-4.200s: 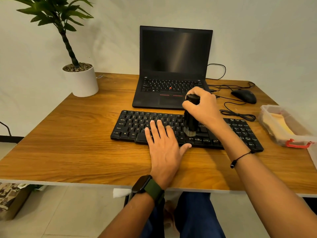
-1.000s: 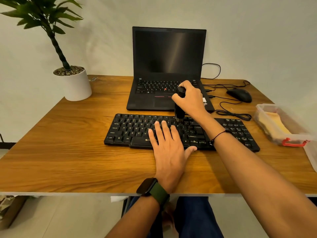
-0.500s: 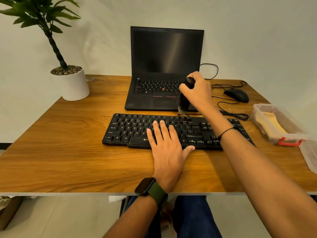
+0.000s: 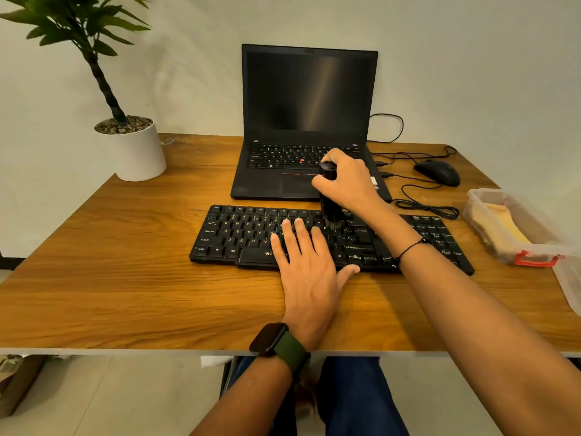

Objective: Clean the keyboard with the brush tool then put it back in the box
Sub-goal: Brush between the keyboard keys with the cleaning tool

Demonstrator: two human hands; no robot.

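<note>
Nearest, at the bottom edge: blue-trousered knees under the wooden counter (image 4: 125, 278). On the left wrist, a black smartwatch with a green strap (image 4: 278, 341). Left hand (image 4: 309, 278) flat and open, palm down on the counter's near part, fingers spread over the middle keys of the flat black keyboard (image 4: 245, 237), thumb along its near edge; nothing held in that grip. Thin black cord bracelet (image 4: 408, 248) around the right wrist, the forearm crossing over the keyboard's right half. Right hand (image 4: 347, 180) further off, grip closed around the upper part of the upright black cylindrical brush tool (image 4: 330, 209), its top poking out by the index finger. Brush tool directly below that grip, bristle end down on the keyboard's far rows, right of centre, just beyond the left fingertips. At the right edge of the counter, well apart from the brush, the open clear plastic box with a red latch (image 4: 518, 247), something yellow inside. Beyond the keyboard, an open black laptop (image 4: 308, 96) with a dark screen, partly behind the right hand. Right of it, a black mouse (image 4: 437, 172) with coiled black cables (image 4: 427, 209). Far left, a white pot with a green plant (image 4: 132, 152) against the pale wall.
</note>
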